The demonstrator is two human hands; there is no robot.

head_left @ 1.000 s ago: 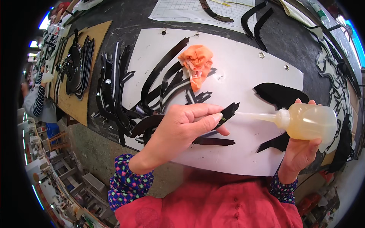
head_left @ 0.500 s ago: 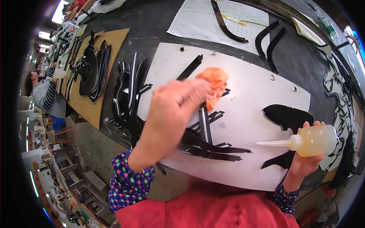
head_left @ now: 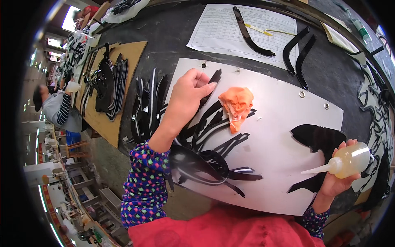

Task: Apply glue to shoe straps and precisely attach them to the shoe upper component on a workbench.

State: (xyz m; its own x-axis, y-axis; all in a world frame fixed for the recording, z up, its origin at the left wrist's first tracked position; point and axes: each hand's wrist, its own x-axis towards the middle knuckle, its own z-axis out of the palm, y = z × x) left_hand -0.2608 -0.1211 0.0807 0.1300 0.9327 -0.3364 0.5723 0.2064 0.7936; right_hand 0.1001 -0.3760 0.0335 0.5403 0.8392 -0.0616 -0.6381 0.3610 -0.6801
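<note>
My left hand [head_left: 190,92] is over the upper left of a white board [head_left: 279,164], fingers curled and thumb closed at a black strip [head_left: 215,78]. An orange crumpled cloth [head_left: 236,105] lies on the board just right of it. Below the hand and wrist is a loose heap of black strips [head_left: 205,138], some with a pale line, one bent in a glossy loop [head_left: 199,164]. In my right hand [head_left: 332,186], at the board's right edge, is a translucent squeeze bottle [head_left: 352,160] of yellowish liquid, its long nozzle pointing left. A wide black cut piece [head_left: 314,136] lies beside it.
More black strips [head_left: 150,103] are piled left of the board. Beyond, brown cardboard [head_left: 133,66] carries stacked black pieces [head_left: 109,82]. A printed sheet [head_left: 218,29] with curved strips lies at the back. Dark cut pieces [head_left: 372,127] line the right. A person [head_left: 59,107] works at far left.
My left hand has left the orange cloth and moved up and left to a black strip. The heaped strips have shifted, one now looped. The bottle stays in my right hand.
</note>
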